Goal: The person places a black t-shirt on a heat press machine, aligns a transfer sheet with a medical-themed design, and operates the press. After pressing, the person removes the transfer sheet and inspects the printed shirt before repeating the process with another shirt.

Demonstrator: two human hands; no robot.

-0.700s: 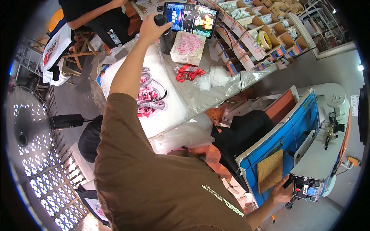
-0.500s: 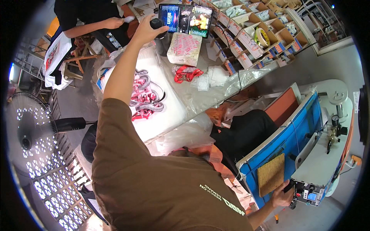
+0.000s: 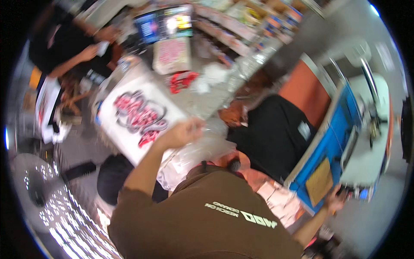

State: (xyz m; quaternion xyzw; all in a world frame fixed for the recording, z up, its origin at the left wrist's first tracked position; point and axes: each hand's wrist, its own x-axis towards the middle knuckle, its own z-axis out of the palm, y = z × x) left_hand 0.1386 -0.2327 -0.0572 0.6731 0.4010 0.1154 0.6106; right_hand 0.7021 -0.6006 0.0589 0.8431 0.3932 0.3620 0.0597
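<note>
My left hand (image 3: 187, 129), smeared by motion, is over the right edge of the white padded board (image 3: 112, 134), near clear plastic (image 3: 196, 153); I cannot make out anything in it. The board bears a pink, grey and black printed graphic (image 3: 139, 113). My right hand (image 3: 334, 198) grips a dark handle (image 3: 343, 190) at the near end of a heat press (image 3: 364, 164). The press has a blue covered panel (image 3: 319, 142) with a tan pad (image 3: 319, 183). Black cloth (image 3: 271, 129) lies beside it, next to a red-brown panel (image 3: 302, 86).
A co-worker in dark clothes (image 3: 60, 47) holds something small and white at upper left. A tablet (image 3: 164, 23), a pink-marked block (image 3: 170, 54) and cardboard bins (image 3: 233, 30) stand at the back. A fan (image 3: 36, 185) is at lower left.
My left hand has left the dark bottle and come down toward me, to the board's edge. The view has swung, with blur, showing more of the black cloth and red-brown panel.
</note>
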